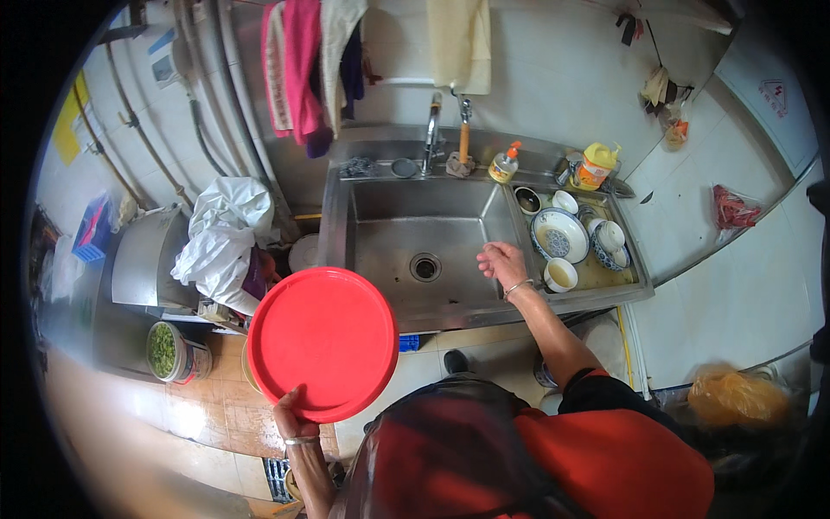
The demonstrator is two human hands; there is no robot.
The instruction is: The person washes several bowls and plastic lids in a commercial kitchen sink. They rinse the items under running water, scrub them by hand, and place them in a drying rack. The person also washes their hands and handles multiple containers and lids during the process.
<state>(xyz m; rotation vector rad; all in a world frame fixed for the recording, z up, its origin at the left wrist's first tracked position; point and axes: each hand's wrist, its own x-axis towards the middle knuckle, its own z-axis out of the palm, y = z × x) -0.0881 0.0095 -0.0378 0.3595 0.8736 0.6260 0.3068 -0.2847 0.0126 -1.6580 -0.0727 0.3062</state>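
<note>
My left hand (294,419) grips the near edge of a round red plastic lid (322,343), flat with a raised rim. The thumb lies on top, and the fingers underneath are hidden. The lid is held in front of the sink's left side, over the floor. Above the right rim of the steel sink (415,233) is my right hand (503,264), its fingers curled in with nothing seen in them. Close by on the drainboard are a white cup (560,275) with cloudy liquid and a blue-patterned bowl (559,235).
A faucet (431,134), an orange-topped pump bottle (504,163) and a yellow detergent bottle (595,166) stand along the sink's back. More bowls (610,238) sit on the drainboard. White plastic bags (223,242) and a bucket of chopped greens (177,353) are at left.
</note>
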